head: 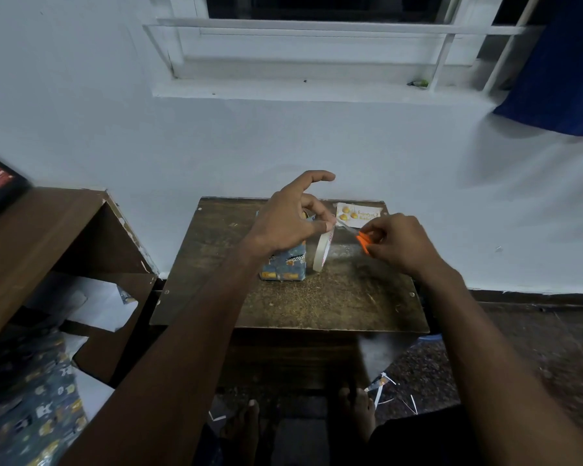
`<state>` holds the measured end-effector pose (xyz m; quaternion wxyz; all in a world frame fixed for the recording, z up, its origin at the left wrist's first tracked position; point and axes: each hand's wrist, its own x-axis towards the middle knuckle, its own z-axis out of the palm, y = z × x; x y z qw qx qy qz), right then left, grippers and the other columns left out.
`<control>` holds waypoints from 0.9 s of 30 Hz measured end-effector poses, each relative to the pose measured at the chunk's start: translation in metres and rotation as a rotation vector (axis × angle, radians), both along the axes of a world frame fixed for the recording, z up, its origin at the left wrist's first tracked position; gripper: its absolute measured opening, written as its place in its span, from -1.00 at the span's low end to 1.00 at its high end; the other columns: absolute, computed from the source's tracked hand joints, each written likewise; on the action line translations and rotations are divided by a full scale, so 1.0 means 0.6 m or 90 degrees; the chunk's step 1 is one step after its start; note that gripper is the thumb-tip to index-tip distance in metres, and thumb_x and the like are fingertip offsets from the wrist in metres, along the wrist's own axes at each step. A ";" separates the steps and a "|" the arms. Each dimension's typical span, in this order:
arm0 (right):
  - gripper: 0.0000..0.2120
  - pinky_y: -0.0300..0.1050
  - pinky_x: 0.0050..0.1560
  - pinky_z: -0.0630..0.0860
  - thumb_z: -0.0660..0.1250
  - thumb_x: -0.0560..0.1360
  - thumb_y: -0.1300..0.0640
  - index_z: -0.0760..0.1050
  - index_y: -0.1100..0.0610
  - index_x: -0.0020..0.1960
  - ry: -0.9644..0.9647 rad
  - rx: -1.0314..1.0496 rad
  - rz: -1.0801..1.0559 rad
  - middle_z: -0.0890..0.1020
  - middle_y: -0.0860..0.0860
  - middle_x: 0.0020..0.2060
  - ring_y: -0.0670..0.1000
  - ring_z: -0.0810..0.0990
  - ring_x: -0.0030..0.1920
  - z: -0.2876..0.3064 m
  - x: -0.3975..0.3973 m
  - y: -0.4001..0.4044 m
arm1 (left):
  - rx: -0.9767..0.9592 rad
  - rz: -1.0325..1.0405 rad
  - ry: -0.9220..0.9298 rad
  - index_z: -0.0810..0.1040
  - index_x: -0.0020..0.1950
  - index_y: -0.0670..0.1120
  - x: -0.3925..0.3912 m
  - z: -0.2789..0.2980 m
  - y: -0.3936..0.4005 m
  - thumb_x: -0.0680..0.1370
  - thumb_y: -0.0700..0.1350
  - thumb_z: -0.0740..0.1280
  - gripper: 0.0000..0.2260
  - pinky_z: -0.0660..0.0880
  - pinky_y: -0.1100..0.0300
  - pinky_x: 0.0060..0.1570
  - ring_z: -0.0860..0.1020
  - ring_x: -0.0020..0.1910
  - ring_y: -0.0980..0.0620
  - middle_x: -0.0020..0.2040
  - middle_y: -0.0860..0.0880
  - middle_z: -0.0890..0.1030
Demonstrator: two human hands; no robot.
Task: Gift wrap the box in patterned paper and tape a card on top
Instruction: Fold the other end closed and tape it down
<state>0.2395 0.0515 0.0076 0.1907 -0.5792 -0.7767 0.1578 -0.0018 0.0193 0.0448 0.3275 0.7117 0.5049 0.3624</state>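
Left hand (292, 218) pinches the free end of the tape between thumb and a finger, index finger lifted clear, so the strip is pulled taut off the tape roll (322, 250). The roll hangs or stands on edge just below the left fingertips, its weight helping keep the strip straight; cannot tell if it touches the table (334, 297).

Right hand (396, 242) grips orange-handled scissors (362, 242), fingers curled through and round the handles, blades pointing toward the left fingertips and meeting the stretched strip. Held that way so the cut lands close to the pinch and leaves a short piece stuck to the left fingers. Blades are small and blurred; cannot tell how far they have closed.

Box (285, 264), already covered in blue patterned paper, stands on the table directly under the left wrist and palm, partly hidden by it, just left of the roll. Kept close so the cut piece travels a short way.

Card (359, 213) with yellow shapes lies flat beyond the right hand's fingers, near the table's far edge, not yet on the box. Judgement: wrapping looks done or nearly so, and this tape piece is likely for a last seam or the card.

Spare patterned paper (31, 398) lies low, well to the left of the left forearm.
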 end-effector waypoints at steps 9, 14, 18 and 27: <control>-0.85 0.04 0.03 0.63 0.43 0.58 0.15 0.71 0.13 0.11 -0.244 -0.037 -0.013 0.71 0.14 0.00 0.15 0.65 -0.02 -0.026 -0.045 -0.002 | -0.017 -0.014 -0.046 0.45 0.47 0.10 -0.004 0.000 0.002 0.52 -0.15 0.57 -0.42 0.45 0.09 0.21 0.64 0.18 0.19 -0.05 0.14 0.76; -0.42 -0.04 0.06 0.57 0.63 0.39 0.11 0.59 -0.08 0.37 0.123 0.020 0.060 0.65 -0.08 0.25 0.00 0.62 0.01 -0.011 -0.043 -0.013 | -0.040 -0.039 -0.064 0.44 0.48 0.06 -0.006 0.002 0.005 0.52 -0.13 0.58 -0.42 0.43 0.06 0.23 0.65 0.17 0.18 -0.04 0.11 0.77; -0.42 -0.10 0.03 0.64 0.52 0.52 0.26 0.51 -0.07 0.48 0.355 -0.058 0.220 0.67 -0.16 0.25 -0.02 0.69 -0.02 0.003 -0.061 -0.030 | -0.036 -0.041 -0.082 0.43 0.51 0.06 -0.008 0.002 0.005 0.49 -0.14 0.60 -0.36 0.43 0.05 0.24 0.63 0.20 0.20 -0.06 0.06 0.77; -0.90 -0.11 -0.30 0.49 0.50 0.55 0.23 0.73 0.05 0.01 0.349 0.004 0.123 0.70 -0.04 -0.33 -0.05 0.58 -0.43 0.007 -0.052 -0.032 | 0.008 0.106 -0.112 0.54 0.48 0.03 0.015 -0.005 0.004 0.43 -0.06 0.65 -0.37 0.53 0.05 0.34 0.72 0.01 0.21 -0.19 0.10 0.77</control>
